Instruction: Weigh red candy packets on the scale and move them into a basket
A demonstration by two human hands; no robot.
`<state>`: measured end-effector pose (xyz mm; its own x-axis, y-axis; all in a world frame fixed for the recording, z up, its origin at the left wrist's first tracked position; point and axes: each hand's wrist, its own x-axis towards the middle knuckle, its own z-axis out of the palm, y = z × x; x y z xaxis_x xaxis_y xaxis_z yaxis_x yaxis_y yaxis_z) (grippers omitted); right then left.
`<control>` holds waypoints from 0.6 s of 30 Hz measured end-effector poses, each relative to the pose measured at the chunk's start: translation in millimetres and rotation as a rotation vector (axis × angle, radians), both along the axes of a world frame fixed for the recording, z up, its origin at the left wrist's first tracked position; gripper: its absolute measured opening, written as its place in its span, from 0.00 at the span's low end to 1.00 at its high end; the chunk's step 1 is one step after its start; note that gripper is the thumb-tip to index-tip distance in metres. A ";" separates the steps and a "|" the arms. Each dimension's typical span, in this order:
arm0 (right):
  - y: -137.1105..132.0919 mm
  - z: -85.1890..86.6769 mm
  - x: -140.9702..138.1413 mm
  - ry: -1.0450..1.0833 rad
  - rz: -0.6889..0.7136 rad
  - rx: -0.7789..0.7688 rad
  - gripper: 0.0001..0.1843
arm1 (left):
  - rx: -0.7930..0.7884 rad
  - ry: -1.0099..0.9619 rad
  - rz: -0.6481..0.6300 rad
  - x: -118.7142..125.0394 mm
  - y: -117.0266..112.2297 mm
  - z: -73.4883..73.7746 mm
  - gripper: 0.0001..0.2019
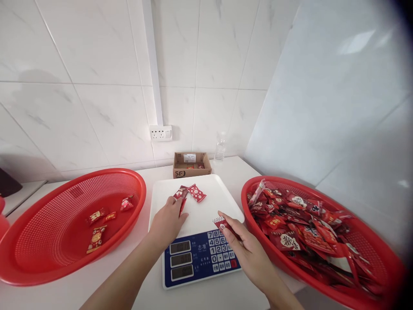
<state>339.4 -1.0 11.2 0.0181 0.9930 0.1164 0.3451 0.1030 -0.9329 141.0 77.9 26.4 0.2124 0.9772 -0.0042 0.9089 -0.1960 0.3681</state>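
Note:
My left hand (168,220) rests on the white pan of an electronic scale (219,202), fingers closed on a red candy packet (182,203). Two more red packets (196,192) lie on the pan just beyond it. My right hand (245,249) hovers over the scale's keypad (222,255), pinching another red packet (222,224) between thumb and fingers. A red mesh basket (371,262) at the right is full of red packets. A second red basket (41,232) at the left holds several packets.
A small cardboard box (191,164) and a clear plastic bottle (220,148) stand against the tiled wall behind the scale. A wall socket (161,133) sits above them. The white counter ends near the bottom edge.

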 end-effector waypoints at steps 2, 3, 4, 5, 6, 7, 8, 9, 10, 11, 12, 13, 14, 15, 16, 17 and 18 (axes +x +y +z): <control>2.5 -0.8 -0.2 -0.047 0.015 0.047 0.24 | -0.004 -0.060 -0.028 0.5 -1.7 0.1 0.22; 4.2 -1.3 -0.6 -0.071 0.024 0.067 0.23 | -0.001 -0.087 -0.041 -0.2 -2.8 0.4 0.23; 6.5 -1.9 -1.2 -0.095 0.031 0.082 0.23 | 0.005 -0.109 -0.058 -1.4 -3.7 0.9 0.22; 9.3 -2.6 -2.1 -0.125 0.034 0.095 0.22 | 0.013 -0.125 -0.083 -2.9 -4.4 1.5 0.21; 12.8 -3.1 -3.1 -0.160 0.027 0.107 0.22 | 0.023 -0.135 -0.121 -4.7 -4.8 2.0 0.20; 17.0 -3.5 -4.4 -0.202 0.009 0.121 0.21 | 0.031 -0.138 -0.174 -6.5 -4.9 2.3 0.19; 21.8 -3.7 -5.8 -0.246 -0.015 0.137 0.19 | 0.035 -0.133 -0.240 -8.2 -4.8 2.3 0.20; 27.1 -3.7 -7.4 -0.291 -0.036 0.153 0.16 | 0.037 -0.121 -0.310 -9.6 -4.9 2.1 0.22; 32.7 -3.7 -9.2 -0.331 -0.046 0.169 0.13 | 0.038 -0.104 -0.373 -10.6 -5.3 1.6 0.25; 38.5 -3.6 -11.1 -0.365 -0.045 0.185 0.10 | 0.039 -0.083 -0.420 -11.3 -6.2 1.1 0.26; 44.1 -3.5 -13.0 -0.396 -0.036 0.200 0.08 | 0.041 -0.062 -0.451 -11.7 -7.7 0.6 0.26; 49.3 -3.6 -14.9 -0.426 -0.022 0.213 0.07 | 0.045 -0.042 -0.464 -11.8 -9.7 0.3 0.26; 53.8 -3.7 -16.7 -0.459 -0.014 0.222 0.07 | 0.052 -0.023 -0.461 -11.7 -11.9 0.3 0.25; 57.3 -3.8 -18.5 -0.495 -0.012 0.226 0.07 | 0.060 -0.008 -0.449 -11.5 -14.3 0.5 0.23; 59.7 -3.9 -20.3 -0.533 -0.011 0.221 0.07 | 0.066 0.006 -0.434 -11.2 -16.3 1.1 0.22; 60.9 -3.8 -21.9 -0.567 -0.003 0.207 0.08 | 0.070 0.018 -0.418 -10.8 -17.9 1.7 0.20; 61.0 -3.4 -23.4 -0.592 0.016 0.185 0.09 | 0.074 0.029 -0.401 -10.3 -18.7 2.4 0.18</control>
<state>316.0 60.0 7.8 -0.1167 0.9550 0.2726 0.7959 0.2541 -0.5495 130.8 59.2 28.8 0.5776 0.8148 0.0508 0.7649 -0.5619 0.3149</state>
